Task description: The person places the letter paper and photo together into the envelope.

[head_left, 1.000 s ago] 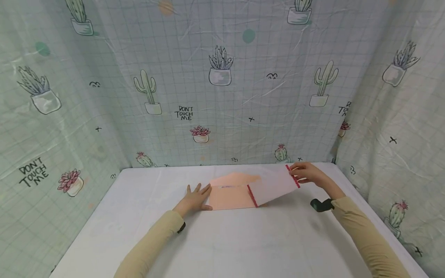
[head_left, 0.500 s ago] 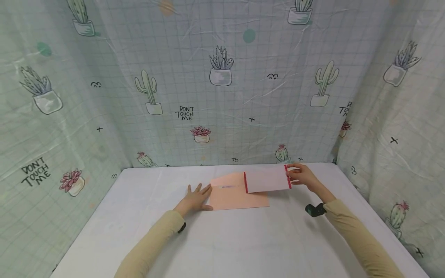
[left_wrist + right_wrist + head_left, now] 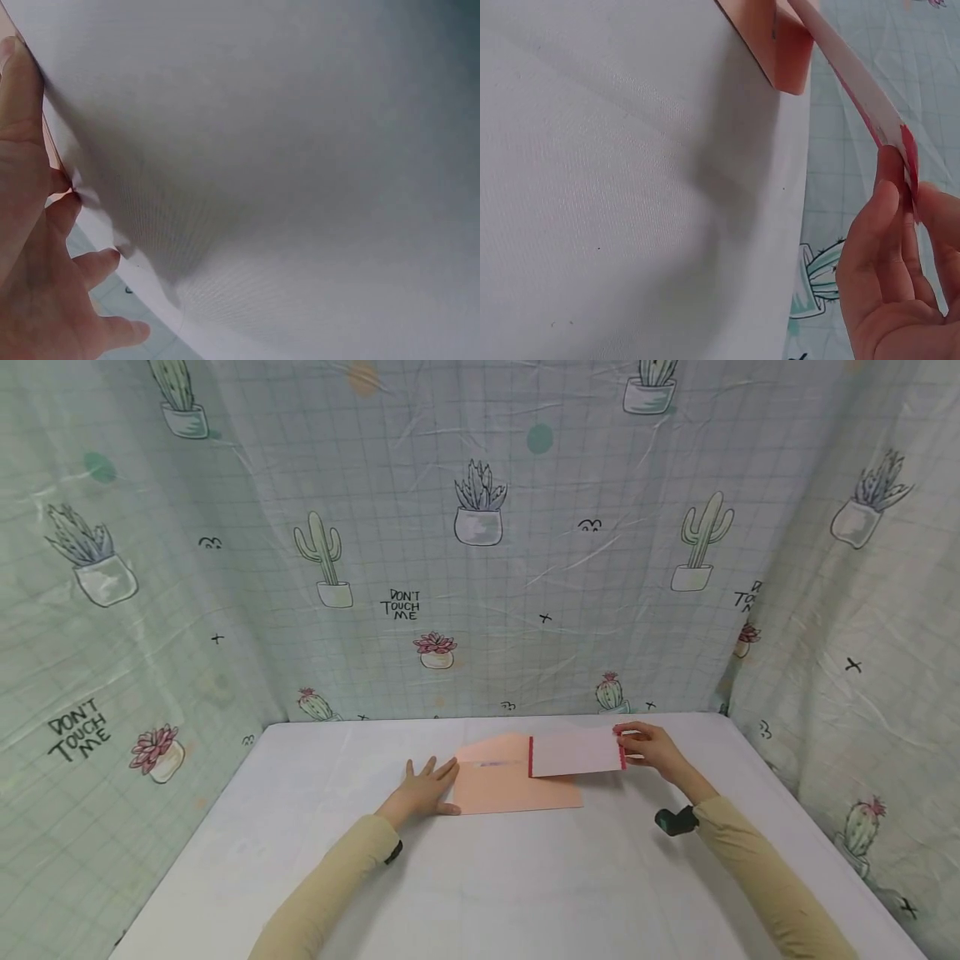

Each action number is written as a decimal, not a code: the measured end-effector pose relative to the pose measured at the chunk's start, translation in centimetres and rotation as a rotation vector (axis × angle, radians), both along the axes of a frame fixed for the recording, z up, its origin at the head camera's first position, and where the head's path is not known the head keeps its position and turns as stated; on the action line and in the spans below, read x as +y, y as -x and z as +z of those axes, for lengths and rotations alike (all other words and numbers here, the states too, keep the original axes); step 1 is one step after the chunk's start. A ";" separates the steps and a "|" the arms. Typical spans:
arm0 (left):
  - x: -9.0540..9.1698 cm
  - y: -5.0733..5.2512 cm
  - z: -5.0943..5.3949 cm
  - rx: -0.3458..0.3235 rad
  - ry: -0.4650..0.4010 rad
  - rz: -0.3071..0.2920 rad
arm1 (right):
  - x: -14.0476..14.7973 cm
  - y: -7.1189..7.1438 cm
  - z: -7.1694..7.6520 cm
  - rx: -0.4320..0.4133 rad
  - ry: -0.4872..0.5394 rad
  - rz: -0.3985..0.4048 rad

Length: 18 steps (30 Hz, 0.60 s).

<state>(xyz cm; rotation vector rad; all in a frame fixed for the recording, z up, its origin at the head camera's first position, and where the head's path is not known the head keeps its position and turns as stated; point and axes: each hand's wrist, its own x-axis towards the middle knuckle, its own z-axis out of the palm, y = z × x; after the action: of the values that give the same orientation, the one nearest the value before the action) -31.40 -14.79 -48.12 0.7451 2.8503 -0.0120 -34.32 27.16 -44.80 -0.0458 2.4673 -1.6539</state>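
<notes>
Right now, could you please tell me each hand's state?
Left hand: open, resting at the left edge of the peach-coloured paper envelope.
Right hand: pinching the white rectangular red-ended paper piece.

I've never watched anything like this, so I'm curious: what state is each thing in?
Peach envelope: flap open, lying on the white table.
Red-ended card: raised, outside the envelope.
Left grip: fingers spread, touching the envelope's left edge.
Right grip: pinching the card's right end.
Curtain: hanging, creased.

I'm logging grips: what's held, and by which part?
The right hand pinches the pale card by its red right edge; the left hand rests on the envelope.
</notes>
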 end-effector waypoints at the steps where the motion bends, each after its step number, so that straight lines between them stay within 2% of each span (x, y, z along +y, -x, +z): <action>1: 0.0 0.0 0.0 -0.002 0.000 -0.001 | 0.0 0.0 0.0 0.000 0.000 -0.005; 7: 0.0 0.0 0.0 -0.007 -0.018 -0.001 | 0.6 -0.1 0.0 -0.013 0.008 -0.026; 13: -0.1 -0.1 0.0 -0.004 -0.020 -0.002 | 1.1 -0.1 0.6 -0.041 -0.007 -0.005; 18: -0.2 0.0 -0.1 0.002 -0.010 -0.008 | 1.4 0.1 0.7 -0.002 0.006 -0.043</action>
<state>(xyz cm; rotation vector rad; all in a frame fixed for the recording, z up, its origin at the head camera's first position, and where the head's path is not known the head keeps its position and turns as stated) -31.43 -14.95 -48.18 0.7593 2.8507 0.0000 -34.40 28.55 -44.06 0.0085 2.4791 -1.6770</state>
